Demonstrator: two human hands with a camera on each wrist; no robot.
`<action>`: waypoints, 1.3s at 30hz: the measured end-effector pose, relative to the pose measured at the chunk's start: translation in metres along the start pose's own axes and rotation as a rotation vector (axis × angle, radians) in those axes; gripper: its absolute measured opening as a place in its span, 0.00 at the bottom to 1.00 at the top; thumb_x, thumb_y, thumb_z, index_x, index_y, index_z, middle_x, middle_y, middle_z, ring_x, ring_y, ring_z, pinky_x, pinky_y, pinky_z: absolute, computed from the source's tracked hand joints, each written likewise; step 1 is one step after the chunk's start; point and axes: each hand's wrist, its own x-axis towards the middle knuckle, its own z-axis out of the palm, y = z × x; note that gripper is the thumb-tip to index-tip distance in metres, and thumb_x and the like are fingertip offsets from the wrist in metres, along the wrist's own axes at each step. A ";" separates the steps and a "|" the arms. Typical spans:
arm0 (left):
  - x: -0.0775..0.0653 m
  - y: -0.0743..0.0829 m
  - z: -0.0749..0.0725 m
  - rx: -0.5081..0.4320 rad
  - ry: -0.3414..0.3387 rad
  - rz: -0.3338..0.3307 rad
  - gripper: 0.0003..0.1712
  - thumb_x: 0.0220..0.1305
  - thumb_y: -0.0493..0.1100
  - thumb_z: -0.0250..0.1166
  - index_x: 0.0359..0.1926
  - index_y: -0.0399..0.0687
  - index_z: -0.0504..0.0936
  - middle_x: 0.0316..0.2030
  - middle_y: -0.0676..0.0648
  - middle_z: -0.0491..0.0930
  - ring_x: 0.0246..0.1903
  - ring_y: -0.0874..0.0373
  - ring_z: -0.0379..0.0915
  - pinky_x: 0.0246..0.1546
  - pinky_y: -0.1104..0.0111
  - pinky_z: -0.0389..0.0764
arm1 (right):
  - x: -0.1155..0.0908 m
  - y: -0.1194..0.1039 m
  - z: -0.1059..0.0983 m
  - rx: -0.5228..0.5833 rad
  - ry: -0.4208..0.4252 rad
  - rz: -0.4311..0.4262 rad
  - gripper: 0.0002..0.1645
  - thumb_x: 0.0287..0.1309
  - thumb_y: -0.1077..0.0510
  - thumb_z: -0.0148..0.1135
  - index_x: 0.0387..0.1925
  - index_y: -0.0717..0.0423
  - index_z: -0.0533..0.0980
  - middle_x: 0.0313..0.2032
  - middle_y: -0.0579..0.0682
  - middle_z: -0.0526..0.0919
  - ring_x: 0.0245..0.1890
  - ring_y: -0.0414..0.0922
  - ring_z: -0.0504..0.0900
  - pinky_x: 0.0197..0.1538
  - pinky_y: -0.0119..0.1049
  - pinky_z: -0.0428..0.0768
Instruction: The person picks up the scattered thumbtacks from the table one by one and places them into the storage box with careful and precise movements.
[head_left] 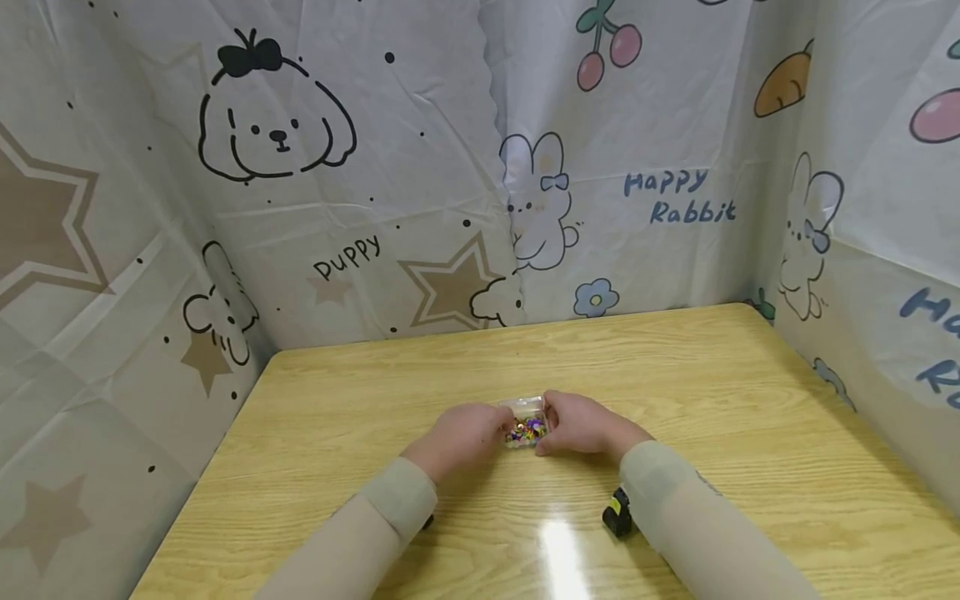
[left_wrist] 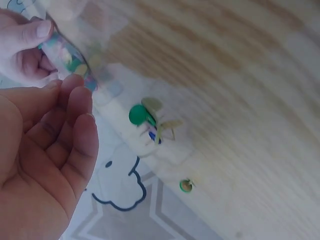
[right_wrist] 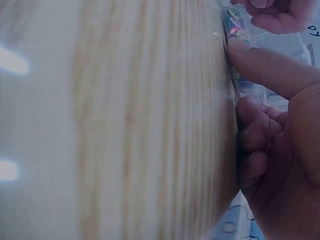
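A small clear plastic box [head_left: 527, 431] of colourful thumbtacks is near the middle of the table, its clear lid [head_left: 527, 405] raised at the back. My right hand [head_left: 583, 423] grips the box's right end, thumb on the near side and fingers beyond; in the right wrist view the thumb [right_wrist: 270, 70] lies across it. At the left end, my left hand [head_left: 465, 437] pinches the box with curled fingertips, which partly hide it. The left wrist view shows a green thumbtack [left_wrist: 137, 115] among pale ones past the box, and another thumbtack [left_wrist: 186, 185] farther off.
The wood-grain table [head_left: 360, 392] runs back to a printed white curtain [head_left: 420, 150] that also hangs along both sides. A black and yellow object [head_left: 618, 514] shows beside the right sleeve; a small dark piece [head_left: 428, 522] shows by the left sleeve.
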 end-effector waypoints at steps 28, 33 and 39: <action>-0.025 -0.055 0.002 -0.085 -0.080 -0.138 0.10 0.66 0.34 0.65 0.31 0.55 0.83 0.29 0.59 0.78 0.32 0.63 0.74 0.40 0.63 0.79 | 0.000 0.000 -0.001 0.008 -0.007 -0.011 0.26 0.49 0.48 0.80 0.39 0.52 0.71 0.27 0.48 0.75 0.25 0.43 0.71 0.32 0.39 0.70; -0.025 -0.056 0.004 -0.084 -0.079 -0.143 0.12 0.66 0.34 0.65 0.28 0.56 0.80 0.27 0.60 0.76 0.29 0.63 0.71 0.37 0.64 0.77 | 0.001 0.001 0.000 0.013 -0.007 -0.008 0.26 0.49 0.47 0.80 0.39 0.52 0.71 0.27 0.48 0.75 0.25 0.43 0.71 0.32 0.39 0.70; -0.025 -0.055 0.005 -0.068 -0.071 -0.161 0.10 0.68 0.38 0.65 0.30 0.56 0.79 0.26 0.59 0.75 0.28 0.62 0.70 0.35 0.64 0.76 | 0.001 0.001 0.000 0.004 -0.006 -0.001 0.27 0.48 0.47 0.80 0.40 0.51 0.71 0.27 0.47 0.75 0.25 0.43 0.71 0.32 0.39 0.70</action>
